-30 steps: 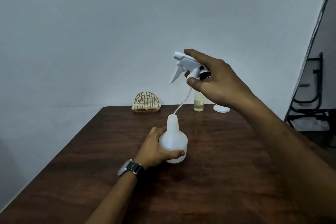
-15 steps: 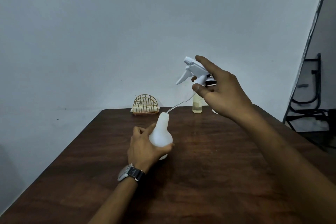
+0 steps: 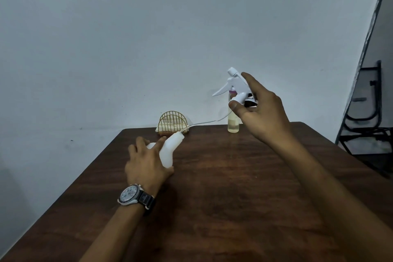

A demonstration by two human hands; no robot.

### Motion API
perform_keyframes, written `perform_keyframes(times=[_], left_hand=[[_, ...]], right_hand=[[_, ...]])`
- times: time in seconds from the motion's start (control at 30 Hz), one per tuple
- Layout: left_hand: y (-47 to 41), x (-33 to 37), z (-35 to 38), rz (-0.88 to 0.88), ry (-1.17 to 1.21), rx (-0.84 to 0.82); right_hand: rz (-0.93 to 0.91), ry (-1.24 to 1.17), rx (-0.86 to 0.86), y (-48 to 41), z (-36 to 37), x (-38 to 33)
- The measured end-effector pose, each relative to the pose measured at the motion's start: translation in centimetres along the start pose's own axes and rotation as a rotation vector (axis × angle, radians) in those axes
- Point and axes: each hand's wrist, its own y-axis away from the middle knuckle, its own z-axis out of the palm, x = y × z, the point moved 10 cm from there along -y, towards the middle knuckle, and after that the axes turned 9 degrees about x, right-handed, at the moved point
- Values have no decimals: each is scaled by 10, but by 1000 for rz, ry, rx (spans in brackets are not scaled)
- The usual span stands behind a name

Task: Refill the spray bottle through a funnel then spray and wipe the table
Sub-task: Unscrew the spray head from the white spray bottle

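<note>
Spray bottle [image 3: 168, 152], white and headless, lies tilted in the left hand [image 3: 146, 162] just above the near-left part of the dark wooden table [image 3: 234, 187]. Its open neck points up and away toward the wall, and the fingers are wrapped round its round body. I cannot tell whether its base touches the wood. The right hand [image 3: 262, 112] is raised well apart from it, thumb and fingers pinching the collar of the spray head [image 3: 235, 85], forefinger stretched over the top. The thin dip tube [image 3: 204, 123] trails from the head in a long curve down to the neck; whether its tip is inside or just out is too fine to see.

So this looks like the opening step, taking the head off before any refilling. Next, I would guess, the tube must be drawn fully clear, the head laid down, and the bottle stood upright with its mouth level. A small clear bottle [image 3: 233, 126] of pale yellowish liquid stands at the far edge, beside a gold wire holder [image 3: 172, 121]. No funnel shows from here, so it needs finding first.
</note>
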Motion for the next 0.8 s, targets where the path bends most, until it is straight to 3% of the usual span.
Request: perform_keyframes(times=[0.2,0.57,0.8], left_hand=[[10,-14,7,-35,28,-77],[17,-29,14,-165,225,-140],[21,-21,27,-208,541,-180]], right_hand=[[32,-6,189,5,-20,15],[271,22,344,20,-35,83],[401,-2,226,19,-26,125]])
